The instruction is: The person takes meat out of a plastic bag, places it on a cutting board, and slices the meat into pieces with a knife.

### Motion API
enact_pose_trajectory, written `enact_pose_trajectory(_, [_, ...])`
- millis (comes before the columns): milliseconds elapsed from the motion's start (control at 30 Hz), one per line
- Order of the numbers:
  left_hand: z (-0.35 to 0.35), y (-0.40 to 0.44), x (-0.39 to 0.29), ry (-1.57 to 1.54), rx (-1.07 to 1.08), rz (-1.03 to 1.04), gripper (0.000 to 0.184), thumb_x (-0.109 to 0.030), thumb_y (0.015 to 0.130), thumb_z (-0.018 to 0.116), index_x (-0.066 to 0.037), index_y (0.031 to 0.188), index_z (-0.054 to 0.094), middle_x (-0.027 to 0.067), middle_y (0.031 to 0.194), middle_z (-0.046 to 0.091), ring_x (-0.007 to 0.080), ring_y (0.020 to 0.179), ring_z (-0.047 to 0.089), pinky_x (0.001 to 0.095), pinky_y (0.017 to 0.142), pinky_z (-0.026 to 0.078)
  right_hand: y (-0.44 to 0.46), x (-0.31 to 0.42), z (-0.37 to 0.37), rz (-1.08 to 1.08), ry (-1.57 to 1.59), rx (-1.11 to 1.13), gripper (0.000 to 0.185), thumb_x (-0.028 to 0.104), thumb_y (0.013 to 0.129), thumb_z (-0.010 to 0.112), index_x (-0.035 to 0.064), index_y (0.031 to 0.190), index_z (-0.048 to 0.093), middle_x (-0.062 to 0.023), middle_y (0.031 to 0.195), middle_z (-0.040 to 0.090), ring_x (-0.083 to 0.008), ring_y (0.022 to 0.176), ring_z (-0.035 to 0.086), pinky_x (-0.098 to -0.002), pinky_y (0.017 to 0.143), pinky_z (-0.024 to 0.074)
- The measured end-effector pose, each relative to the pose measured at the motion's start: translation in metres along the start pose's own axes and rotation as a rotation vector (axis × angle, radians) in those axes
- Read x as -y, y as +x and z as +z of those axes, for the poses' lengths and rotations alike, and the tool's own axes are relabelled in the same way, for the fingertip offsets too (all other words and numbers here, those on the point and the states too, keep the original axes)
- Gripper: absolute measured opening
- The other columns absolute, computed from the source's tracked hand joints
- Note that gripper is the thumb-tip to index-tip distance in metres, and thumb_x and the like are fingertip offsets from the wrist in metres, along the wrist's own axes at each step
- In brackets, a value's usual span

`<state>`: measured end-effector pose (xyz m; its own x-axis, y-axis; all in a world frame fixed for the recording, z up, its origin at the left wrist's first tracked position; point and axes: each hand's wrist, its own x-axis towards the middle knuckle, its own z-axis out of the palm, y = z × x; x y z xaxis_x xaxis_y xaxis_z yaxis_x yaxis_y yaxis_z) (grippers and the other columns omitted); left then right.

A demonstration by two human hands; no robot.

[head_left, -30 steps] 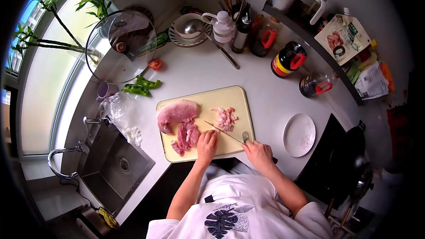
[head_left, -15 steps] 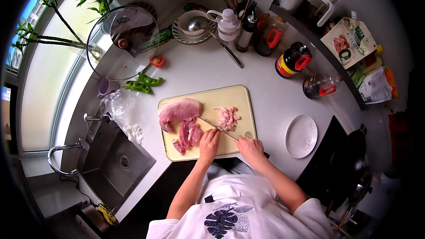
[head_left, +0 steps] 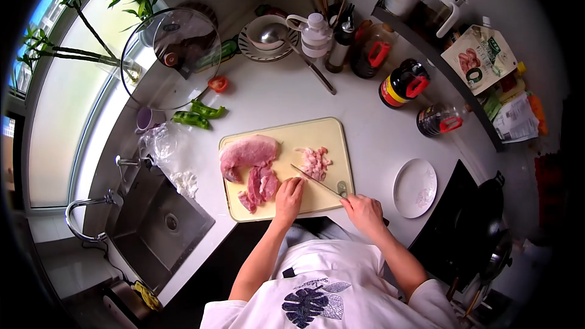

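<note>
My right hand (head_left: 364,212) is closed round the handle of a knife (head_left: 319,181), whose blade slants up and left over the cutting board (head_left: 332,207). On the board's near edge, my left hand (head_left: 289,197) has its fingers bunched over a small piece of meat, mostly hidden beneath the fingertips. Just beyond the blade lies a pile of chopped meat (head_left: 315,163). Left of it rest a large pink slab of meat (head_left: 248,152) and several thick cut pieces (head_left: 261,186), close to my left hand.
A white plate (head_left: 415,188) stands right of the board, near the dark stove (head_left: 454,213). Green peppers (head_left: 192,119), half a tomato (head_left: 218,84) and a glass lid (head_left: 170,55) lie back left. A sink (head_left: 158,225) is left; sauce bottles (head_left: 399,85) line the back right.
My right hand and the knife have moved right, drawing the blade's tip away from the large slab. The left hand stays almost in place.
</note>
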<state>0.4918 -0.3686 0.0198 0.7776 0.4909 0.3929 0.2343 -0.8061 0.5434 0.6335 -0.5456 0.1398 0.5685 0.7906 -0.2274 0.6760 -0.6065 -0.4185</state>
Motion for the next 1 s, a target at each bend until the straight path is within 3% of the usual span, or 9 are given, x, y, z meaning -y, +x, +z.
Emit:
enact_pose_trajectory(200, [0.000,0.000,0.001,0.002,-0.015,-0.008,0.027,0.001,0.080,0.068,0.002,0.107,0.068,0.0122,0.106,0.066,0.0295,0.100,0.064,0.0375,0.084,0.055,-0.006,0.004,-0.006,-0.008,-0.048,0.036,0.027,0.029,0.097,0.060,0.0049,0.087,0.064,-0.0168,0.075,0.068,-0.0386,0.068,0.069,-0.0489,0.062,0.0542])
enact_pose_trajectory(400, [-0.001,0.000,-0.001,-0.006,-0.024,-0.024,0.026,0.001,0.080,0.069,0.002,0.106,0.068,0.0120,0.106,0.066,0.0296,0.100,0.064,0.0377,0.084,0.055,0.024,0.017,0.032,-0.034,-0.030,0.032,0.031,0.032,0.099,0.058,0.0043,0.085,0.063,-0.0169,0.077,0.067,-0.0395,0.071,0.067,-0.0509,0.065,0.0529])
enact_pose_trajectory(667, [0.000,0.000,0.000,-0.017,-0.028,-0.031,0.025,0.001,0.080,0.069,0.002,0.105,0.068,0.0120,0.106,0.066,0.0296,0.100,0.064,0.0382,0.084,0.055,-0.001,-0.002,0.009,0.022,-0.076,0.094,0.027,0.030,0.098,0.059,0.0048,0.088,0.063,-0.0179,0.077,0.068,-0.0381,0.069,0.069,-0.0497,0.063,0.0547])
enact_pose_trajectory(833, [-0.001,0.001,0.000,-0.019,-0.020,-0.024,0.028,0.001,0.080,0.069,0.001,0.107,0.067,0.0120,0.107,0.065,0.0299,0.100,0.063,0.0388,0.084,0.054,0.024,0.012,0.043,-0.016,-0.032,0.032,0.028,0.029,0.098,0.060,0.0038,0.087,0.064,-0.0172,0.076,0.067,-0.0400,0.070,0.067,-0.0503,0.063,0.0533])
enact_pose_trajectory(1000, [0.000,-0.003,-0.001,-0.003,-0.031,-0.022,0.028,0.001,0.079,0.069,0.001,0.107,0.067,0.0124,0.106,0.065,0.0304,0.098,0.063,0.0392,0.083,0.054,0.029,0.010,0.024,-0.044,-0.009,0.012,0.030,0.030,0.098,0.061,0.0034,0.086,0.064,-0.0178,0.076,0.067,-0.0397,0.071,0.068,-0.0494,0.063,0.0540])
